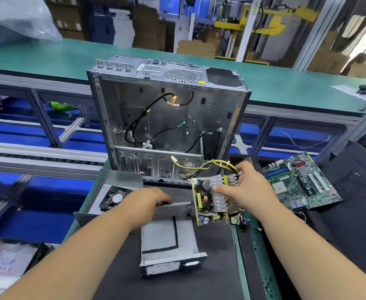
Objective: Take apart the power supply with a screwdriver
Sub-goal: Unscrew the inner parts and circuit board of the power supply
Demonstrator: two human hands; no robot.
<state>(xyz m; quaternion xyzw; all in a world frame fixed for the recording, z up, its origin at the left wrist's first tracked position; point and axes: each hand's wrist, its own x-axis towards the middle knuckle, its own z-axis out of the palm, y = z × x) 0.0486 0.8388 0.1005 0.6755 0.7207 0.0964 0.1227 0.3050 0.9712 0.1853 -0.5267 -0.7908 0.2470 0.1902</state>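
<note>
Over the black mat, my right hand (245, 187) pinches the board (212, 199) clear of the housing (169, 241) while my left hand (150, 202) grips its wall, so I should lift slowly, keeping the wires (208, 166) slack.

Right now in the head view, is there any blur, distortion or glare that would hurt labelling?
Head view: wide-angle bending curves the green bench edges; mild motion blur softens the circuit board and both hands; top-right background is overexposed; lighting on the work area is even, shadows soft.

computer case (169, 118) blocking ahead, motherboard (301, 182) right, dark mat (216, 278) open
</note>
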